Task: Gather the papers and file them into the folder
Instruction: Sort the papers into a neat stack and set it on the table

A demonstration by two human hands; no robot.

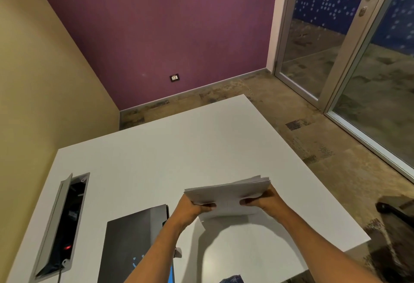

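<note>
Stack gathered, folder not yet loaded.
Folder (136, 244) lies on table (156, 148) left of the hands, long axis running away from the person; left hand (190, 208) nearer; both it and right hand (264, 202) clamp papers (230, 195).

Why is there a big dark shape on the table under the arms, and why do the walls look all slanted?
In the head view, the dark arch on the white table is shadow cast by the arms and the paper stack, held by the left hand and right hand; the walls lean because the wide-angle lens bends things.
</note>
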